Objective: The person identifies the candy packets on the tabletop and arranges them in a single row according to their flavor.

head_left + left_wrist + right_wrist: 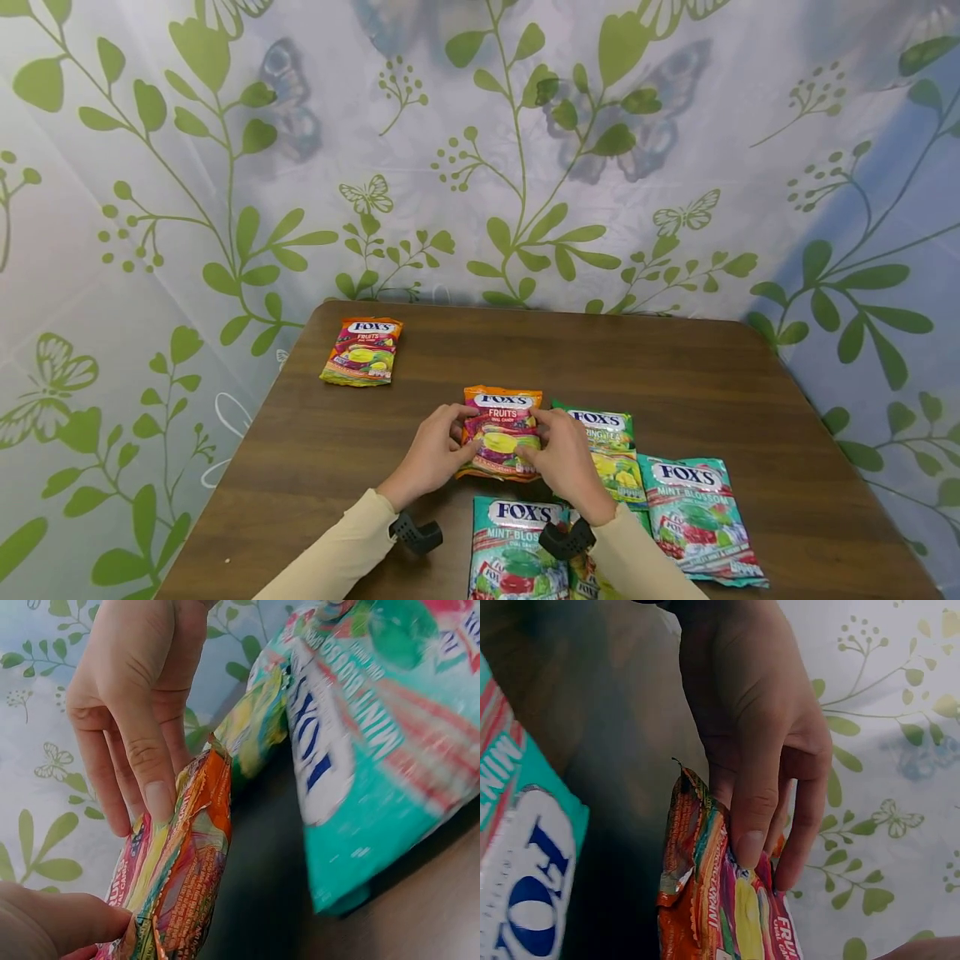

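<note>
In the head view, a red and orange Fox's Fruits candy bag (500, 427) is at the middle of the table, between both hands. My left hand (435, 446) grips its left edge, and my right hand (567, 461) its right edge, thumbs on the printed front. From the left wrist, the right hand (139, 705) shows with its thumb on the bag (191, 862), whose crimped seam faces the camera. The right wrist view has the left hand (757, 727) pinching the opposite end of the bag (720, 900). Its back is hidden in the head view.
Another Fruits bag (363, 353) lies at the back left. To the right are a green Spring Tea bag (617, 467) and a teal Mint Blossom bag (697, 525). A second Mint Blossom bag (517, 554) lies in front, beside a partly covered yellow bag (588, 583).
</note>
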`<state>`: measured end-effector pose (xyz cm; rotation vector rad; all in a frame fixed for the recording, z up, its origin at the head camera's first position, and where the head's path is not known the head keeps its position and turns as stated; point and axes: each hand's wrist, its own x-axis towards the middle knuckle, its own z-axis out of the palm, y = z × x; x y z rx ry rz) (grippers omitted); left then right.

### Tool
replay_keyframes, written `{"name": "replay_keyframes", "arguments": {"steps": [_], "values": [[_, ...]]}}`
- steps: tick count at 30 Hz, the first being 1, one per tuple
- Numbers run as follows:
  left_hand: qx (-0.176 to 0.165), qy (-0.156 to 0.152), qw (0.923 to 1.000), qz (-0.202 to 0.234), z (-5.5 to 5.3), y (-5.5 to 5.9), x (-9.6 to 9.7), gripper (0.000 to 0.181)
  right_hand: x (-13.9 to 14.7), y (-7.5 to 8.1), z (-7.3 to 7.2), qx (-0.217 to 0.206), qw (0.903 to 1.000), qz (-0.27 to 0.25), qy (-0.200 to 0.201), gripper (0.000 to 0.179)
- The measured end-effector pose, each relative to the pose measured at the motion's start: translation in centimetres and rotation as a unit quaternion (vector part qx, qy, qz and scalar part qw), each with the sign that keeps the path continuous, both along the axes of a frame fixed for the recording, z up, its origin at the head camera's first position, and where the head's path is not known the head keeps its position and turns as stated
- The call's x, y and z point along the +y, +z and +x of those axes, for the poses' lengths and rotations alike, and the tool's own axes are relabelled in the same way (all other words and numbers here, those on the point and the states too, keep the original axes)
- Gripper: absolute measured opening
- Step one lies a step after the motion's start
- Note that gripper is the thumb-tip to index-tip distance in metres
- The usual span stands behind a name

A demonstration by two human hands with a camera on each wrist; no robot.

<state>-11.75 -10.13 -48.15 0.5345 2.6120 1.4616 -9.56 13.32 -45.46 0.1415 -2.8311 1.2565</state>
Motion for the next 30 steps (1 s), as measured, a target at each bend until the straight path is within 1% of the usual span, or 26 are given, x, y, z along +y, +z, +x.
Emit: {"name": "replay_keyframes", "arguments": {"steps": [3, 6, 11, 15, 22, 27, 30], "values": [[0.003, 0.009, 0.9999, -0.010, -0.9, 0.7, -0.5, 0.046, -0.4, 0.3, -0.9, 0.007, 0.9998, -0.016, 0.006, 0.059], [0.009, 0.017, 0.9997, -0.015, -2.0, 1.2, -1.1, 0.047, -1.1, 0.6, -2.2, 0.013, 0.9993, -0.033, 0.013, 0.058], [0.028, 0.021, 0.9992, -0.019, -3.9, 1.8, -2.2, 0.048, -2.2, 1.0, -4.4, 0.012, 0.9990, -0.042, 0.008, 0.060], [0.036, 0.020, 0.9988, -0.028, -5.2, 1.9, -2.9, 0.046, -3.1, 0.9, -5.7, 0.011, 0.9990, -0.044, 0.000, 0.062], [0.037, 0.027, 0.9982, -0.037, -7.9, 1.6, -4.3, 0.048, -4.3, 0.1, -8.6, 0.025, 0.9981, -0.054, 0.014, 0.062], [0.041, 0.034, 0.9964, -0.065, -9.6, 1.4, -5.1, 0.049, -5.3, -0.4, -10.8, 0.013, 0.9978, -0.062, 0.020, 0.063], [0.043, 0.041, 0.9957, -0.071, -10.4, 1.3, -5.7, 0.050, -6.2, -0.8, -12.1, 0.002, 0.9975, -0.065, 0.026, 0.064]]}}
